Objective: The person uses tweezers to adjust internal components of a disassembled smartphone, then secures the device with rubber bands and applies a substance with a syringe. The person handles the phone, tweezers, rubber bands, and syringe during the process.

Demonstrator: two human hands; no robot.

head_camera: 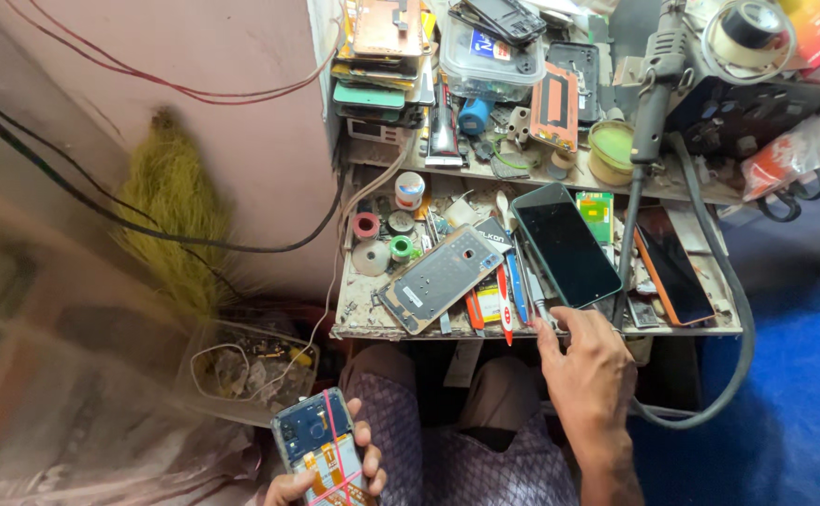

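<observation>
Best done slowly here: right hand [590, 370] reaching to the front edge of the cluttered surface [372, 323], grip spread, fingertips touching the tools [515, 295] just beside the dark phone [565, 244]. Worth picking one tool without nudging that phone or the silver frame [440, 278]. Left hand [335, 473], low by the lap, pinching the opened phone [321, 445], board facing up; better kept level.

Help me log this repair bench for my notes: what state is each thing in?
Left hand: gripping the opened phone.
Opened phone: back cover off, circuit board showing, red bands around it.
Right hand: open, fingers at the bench edge.
Dark phone: screen off, lying face up.
Orange-edged phone: screen off, lying flat.
Silver back cover: detached, lying flat.
</observation>
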